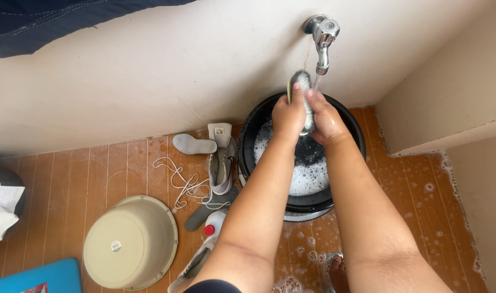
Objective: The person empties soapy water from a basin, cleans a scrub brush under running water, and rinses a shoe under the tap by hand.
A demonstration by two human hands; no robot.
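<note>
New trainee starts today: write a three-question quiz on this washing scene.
1. True or false: water runs from the tap onto the brush.
2. Which hands are on the brush? A) left hand only B) right hand only C) both
3. Fill in: the beige basin lies ____ on the floor.

Key: 1 true. 2 C. 3 upside down. Extra note: the black bucket under the hands holds foam, and a grey shoe with loose white laces lies beside it.
</note>
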